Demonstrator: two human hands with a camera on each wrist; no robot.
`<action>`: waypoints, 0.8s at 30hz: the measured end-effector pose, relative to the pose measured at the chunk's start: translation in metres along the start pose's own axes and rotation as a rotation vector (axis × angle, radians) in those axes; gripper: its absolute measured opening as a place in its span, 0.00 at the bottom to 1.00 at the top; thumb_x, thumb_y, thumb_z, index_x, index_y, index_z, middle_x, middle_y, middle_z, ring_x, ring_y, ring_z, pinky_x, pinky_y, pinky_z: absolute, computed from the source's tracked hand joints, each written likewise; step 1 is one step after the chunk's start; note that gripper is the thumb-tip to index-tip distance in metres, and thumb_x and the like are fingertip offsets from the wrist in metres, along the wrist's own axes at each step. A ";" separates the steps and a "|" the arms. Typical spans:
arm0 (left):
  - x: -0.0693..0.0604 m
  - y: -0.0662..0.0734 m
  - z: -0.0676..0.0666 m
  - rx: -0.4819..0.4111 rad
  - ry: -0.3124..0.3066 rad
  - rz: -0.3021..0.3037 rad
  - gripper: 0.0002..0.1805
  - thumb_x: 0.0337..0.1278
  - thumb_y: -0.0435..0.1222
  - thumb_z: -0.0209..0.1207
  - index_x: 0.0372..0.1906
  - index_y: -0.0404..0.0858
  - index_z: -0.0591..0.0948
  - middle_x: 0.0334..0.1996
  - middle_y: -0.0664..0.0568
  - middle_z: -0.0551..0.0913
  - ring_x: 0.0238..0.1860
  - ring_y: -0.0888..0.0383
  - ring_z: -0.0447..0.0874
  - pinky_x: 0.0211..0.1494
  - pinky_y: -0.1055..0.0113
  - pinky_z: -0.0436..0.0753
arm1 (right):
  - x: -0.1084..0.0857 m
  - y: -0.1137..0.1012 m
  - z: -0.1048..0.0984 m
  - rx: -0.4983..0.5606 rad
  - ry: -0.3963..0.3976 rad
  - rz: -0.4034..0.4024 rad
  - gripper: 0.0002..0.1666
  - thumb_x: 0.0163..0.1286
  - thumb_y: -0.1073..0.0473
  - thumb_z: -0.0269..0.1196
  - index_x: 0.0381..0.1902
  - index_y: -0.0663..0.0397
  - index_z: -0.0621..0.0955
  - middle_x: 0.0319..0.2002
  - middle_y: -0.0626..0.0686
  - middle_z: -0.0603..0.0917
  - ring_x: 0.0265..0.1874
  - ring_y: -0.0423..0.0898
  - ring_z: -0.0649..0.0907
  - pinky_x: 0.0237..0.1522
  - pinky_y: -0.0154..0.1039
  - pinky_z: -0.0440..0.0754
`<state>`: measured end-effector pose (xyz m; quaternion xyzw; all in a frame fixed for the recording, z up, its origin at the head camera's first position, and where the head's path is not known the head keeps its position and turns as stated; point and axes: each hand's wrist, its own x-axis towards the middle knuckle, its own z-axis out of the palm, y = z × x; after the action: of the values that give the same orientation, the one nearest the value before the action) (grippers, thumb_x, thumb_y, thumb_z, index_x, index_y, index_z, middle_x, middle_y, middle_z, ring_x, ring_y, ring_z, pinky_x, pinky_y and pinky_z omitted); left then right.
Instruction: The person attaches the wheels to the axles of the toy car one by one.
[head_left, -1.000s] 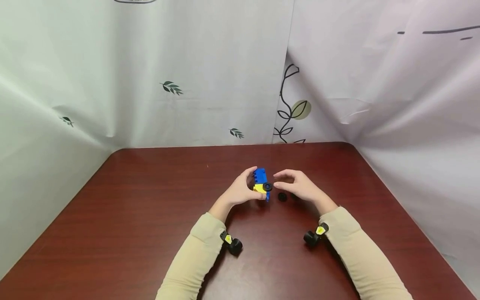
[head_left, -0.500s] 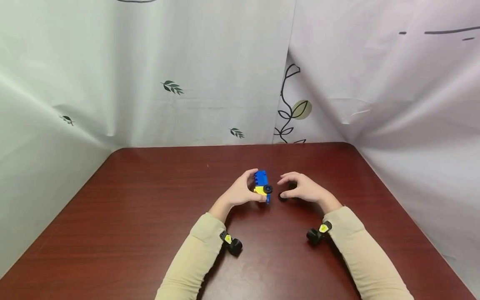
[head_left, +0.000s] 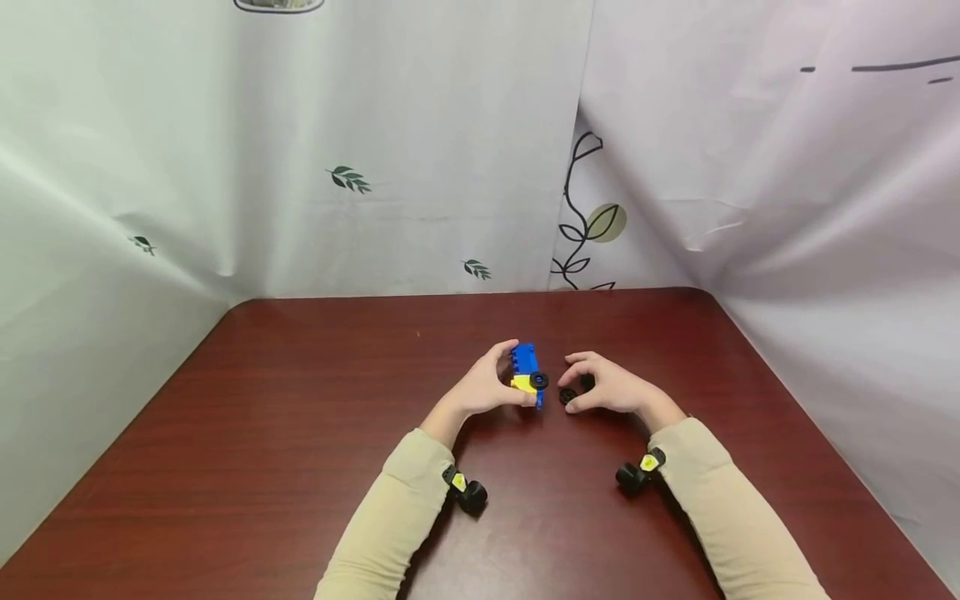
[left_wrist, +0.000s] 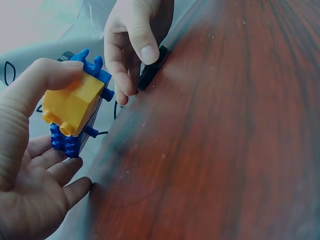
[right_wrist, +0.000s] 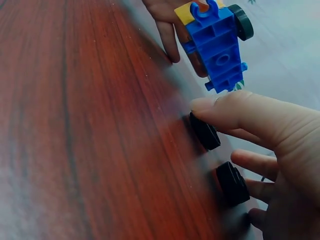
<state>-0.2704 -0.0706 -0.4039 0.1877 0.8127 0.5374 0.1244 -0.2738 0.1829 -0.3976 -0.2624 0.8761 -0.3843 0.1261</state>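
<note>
My left grip (head_left: 480, 386), spread wide, holds a blue-and-yellow toy vehicle (right_wrist: 220, 52); my right grip (head_left: 611, 388), narrowed, curls round a black wheel (right_wrist: 207, 134) on the table (head_left: 360, 358).

Forearms (head_left: 386, 521) slant inward, left grip (head_left: 482, 387) clasping, right grip (head_left: 609, 388) curved.

Screened workspace: printed sheets (head_left: 450, 117), table (head_left: 225, 442)

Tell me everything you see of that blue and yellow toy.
The toy looks plastic: a blue base with a ribbed underside and a hooked end, a yellow studded block on it. One black wheel is fitted; three side pegs are bare. Tilted, it is gripped by the left hand, thumb on the yellow, apparently clear of the tabletop.
</note>
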 end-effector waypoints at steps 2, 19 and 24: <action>-0.001 0.001 0.001 -0.004 -0.002 0.003 0.56 0.40 0.38 0.72 0.74 0.41 0.50 0.71 0.42 0.61 0.71 0.49 0.59 0.70 0.53 0.64 | 0.000 0.000 0.000 -0.008 -0.003 0.002 0.21 0.51 0.54 0.71 0.44 0.52 0.83 0.68 0.65 0.61 0.67 0.64 0.60 0.62 0.63 0.65; -0.001 0.000 0.000 0.014 0.010 0.013 0.56 0.39 0.40 0.73 0.73 0.41 0.52 0.70 0.43 0.62 0.71 0.49 0.61 0.70 0.54 0.66 | 0.001 0.001 0.001 -0.055 0.011 -0.010 0.16 0.54 0.54 0.70 0.41 0.49 0.84 0.67 0.65 0.63 0.66 0.64 0.62 0.62 0.64 0.65; -0.001 -0.001 0.001 0.010 0.011 0.011 0.55 0.39 0.40 0.73 0.73 0.43 0.53 0.69 0.44 0.64 0.70 0.50 0.63 0.69 0.54 0.67 | 0.002 0.002 0.002 -0.050 0.054 -0.019 0.17 0.56 0.54 0.70 0.43 0.51 0.83 0.65 0.64 0.67 0.64 0.62 0.65 0.61 0.62 0.66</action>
<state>-0.2694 -0.0708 -0.4054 0.1899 0.8150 0.5351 0.1158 -0.2749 0.1817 -0.4002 -0.2635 0.8859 -0.3705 0.0920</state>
